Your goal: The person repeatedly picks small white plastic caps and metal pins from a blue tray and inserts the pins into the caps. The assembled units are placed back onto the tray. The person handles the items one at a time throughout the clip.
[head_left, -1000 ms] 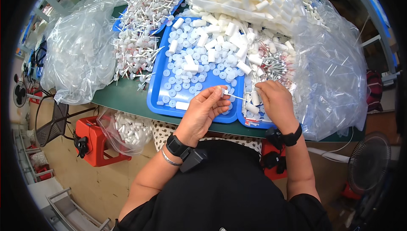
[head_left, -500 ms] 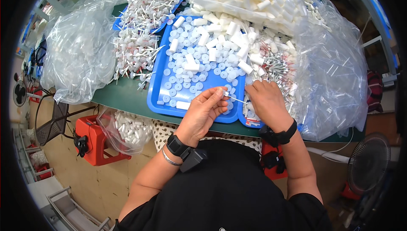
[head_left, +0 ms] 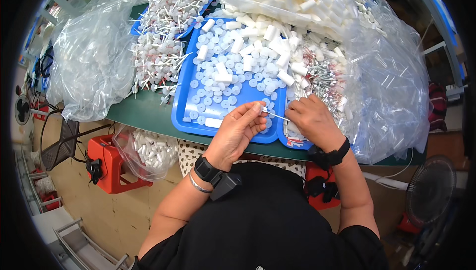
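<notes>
a thin white plastic tube (head_left: 275,116) spans between both hands above the glossy blue tray (head_left: 184,102) of round white caps (head_left: 233,84). left hand (head_left: 237,132) fingertips pinch one end; right hand (head_left: 313,123) fingers pinch the other, beside crinkled clear bags (head_left: 391,86).

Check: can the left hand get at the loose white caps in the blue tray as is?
Probably yes: the left hand hovers at the blue tray's near edge, white caps lie uncovered just beyond, though its fingers pinch a thin tube.
</notes>
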Tool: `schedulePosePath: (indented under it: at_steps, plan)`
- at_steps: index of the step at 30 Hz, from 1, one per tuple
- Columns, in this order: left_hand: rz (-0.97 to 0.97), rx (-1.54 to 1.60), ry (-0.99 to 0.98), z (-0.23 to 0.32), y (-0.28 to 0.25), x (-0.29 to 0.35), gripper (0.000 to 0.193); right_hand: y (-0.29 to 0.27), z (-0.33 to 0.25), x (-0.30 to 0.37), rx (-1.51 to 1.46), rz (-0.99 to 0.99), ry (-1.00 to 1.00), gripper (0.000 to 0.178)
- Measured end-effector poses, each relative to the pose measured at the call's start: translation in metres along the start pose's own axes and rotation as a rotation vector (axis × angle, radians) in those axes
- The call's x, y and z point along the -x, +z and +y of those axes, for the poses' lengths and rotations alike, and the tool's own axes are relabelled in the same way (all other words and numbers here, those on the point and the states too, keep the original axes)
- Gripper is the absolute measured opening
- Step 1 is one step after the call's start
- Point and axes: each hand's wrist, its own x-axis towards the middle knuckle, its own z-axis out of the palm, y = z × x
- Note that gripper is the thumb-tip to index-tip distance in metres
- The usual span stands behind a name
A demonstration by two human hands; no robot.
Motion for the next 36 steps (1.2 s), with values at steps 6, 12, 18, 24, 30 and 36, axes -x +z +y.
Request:
schedulePosePath:
  at_steps: [6, 12, 18, 24, 30, 36]
  plan:
    - [0.008, -0.022, 0.002, 0.000, 0.001, 0.000, 0.029, 0.000, 0.003, 0.001, -0.057, 0.055, -0.047, 0.005]
    - [0.025, -0.031, 0.034, -0.002, 0.002, 0.000, 0.028, -0.011, -0.011, 0.005, -0.468, 0.167, 0.222, 0.006]
    - [0.040, -0.038, 0.048, -0.004, 0.003, -0.001, 0.027, -0.015, -0.016, 0.006, -0.491, 0.193, 0.219, 0.008]
    - [0.055, -0.015, 0.065, -0.002, 0.002, 0.000, 0.026, -0.017, -0.016, 0.005, -0.400, 0.250, 0.217, 0.008]
    - [0.056, -0.007, 0.067, -0.002, 0.001, -0.001, 0.025, -0.019, -0.017, 0.003, -0.404, 0.243, 0.204, 0.010]
    - [0.074, 0.010, 0.068, -0.002, 0.002, -0.001, 0.025, -0.016, -0.018, 0.003, -0.363, 0.298, 0.213, 0.012]
